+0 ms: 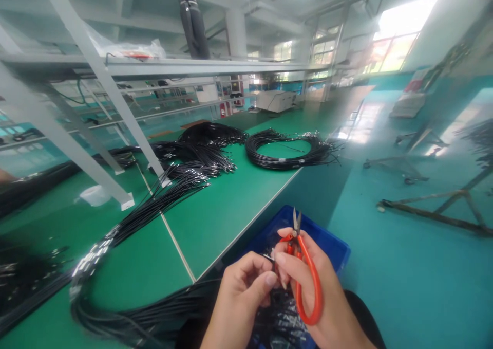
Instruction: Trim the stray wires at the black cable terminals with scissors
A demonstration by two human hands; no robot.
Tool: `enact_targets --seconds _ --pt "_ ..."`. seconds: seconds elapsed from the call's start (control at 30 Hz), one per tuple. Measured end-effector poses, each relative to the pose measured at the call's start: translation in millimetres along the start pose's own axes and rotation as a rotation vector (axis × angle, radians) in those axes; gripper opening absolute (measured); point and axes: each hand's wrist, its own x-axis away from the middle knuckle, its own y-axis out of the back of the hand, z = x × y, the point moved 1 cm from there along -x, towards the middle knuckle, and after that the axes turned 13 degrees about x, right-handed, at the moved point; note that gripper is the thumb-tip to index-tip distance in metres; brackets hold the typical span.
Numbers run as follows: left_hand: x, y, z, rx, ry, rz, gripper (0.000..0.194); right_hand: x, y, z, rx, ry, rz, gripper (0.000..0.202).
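My left hand [246, 285] pinches the end of a thin black cable [268, 257] between thumb and fingers. Close against it, my right hand [325, 282] is wrapped round a pair of scissors with red handles [316, 295]; the short blades point up and away from me, slightly apart. The right thumb and fingertips also meet near the cable end, but what they touch there is partly hidden. Below both hands lies a blue bin [339, 246] with small pieces in it. A bundle of black cables [154, 308] runs from the table toward my lap.
On the green table [227, 205] lie a coiled cable bundle [269, 161] and a heap of cables [208, 135]. White shelf posts [127, 128] rise at left, carrying a shelf with a dark bottle-shaped object [192, 22]. A metal stand [439, 215] is on the floor at right.
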Motion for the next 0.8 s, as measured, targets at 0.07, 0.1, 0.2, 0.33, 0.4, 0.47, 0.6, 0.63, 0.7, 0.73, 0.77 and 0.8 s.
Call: enact_targets --seconds 0.07,0.1,0.2,0.33,0.4,0.47,0.6,0.63,0.7,0.73,0.77,0.8 --pt "-0.5 -0.9 0.4 0.026 -0.009 -0.033 0.026 0.2 1.9 -3.0 0.014 0.045 -0.001 0.032" --pt "-0.8 -0.7 1.0 0.027 -0.003 -0.051 0.026 0.6 3.7 -4.8 0.045 0.072 -0.020 0.030" --pt "-1.8 1.5 3.4 0.004 0.030 -0.096 0.026 1.6 10.1 -9.1 0.199 0.167 -0.133 0.028" --pt "-2.4 2.8 3.9 -0.022 0.037 -0.086 0.026 2.0 11.9 -11.0 0.436 0.259 -0.192 0.028" --pt "-2.1 1.7 2.0 -0.034 0.038 -0.078 0.026 2.2 10.0 -12.5 0.541 0.294 -0.177 0.026" --pt "-1.6 -0.1 -0.3 -0.041 0.047 -0.081 0.026 2.8 8.5 -14.2 0.638 0.349 -0.192 0.023" --pt "0.3 -3.0 -2.4 -0.039 0.061 -0.101 0.027 3.4 8.7 -16.7 0.849 0.500 -0.285 0.021" --pt "1.1 -3.3 -2.2 -0.042 0.058 -0.102 0.027 3.3 9.1 -17.2 0.906 0.559 -0.310 0.022" --pt "2.8 -3.1 -1.5 -0.045 0.047 -0.106 0.026 3.4 10.2 -18.6 1.013 0.705 -0.359 0.022" --pt "3.4 -2.3 -1.4 -0.041 0.031 -0.123 0.025 3.9 10.9 -19.8 1.059 0.781 -0.375 0.022" --pt "3.8 -1.1 -1.5 -0.034 0.011 -0.145 0.024 4.9 11.6 -21.3 1.091 0.838 -0.386 0.021" --pt "3.7 0.6 -1.9 -0.027 -0.011 -0.170 0.022 6.5 12.5 -23.0 1.107 0.855 -0.395 0.022"
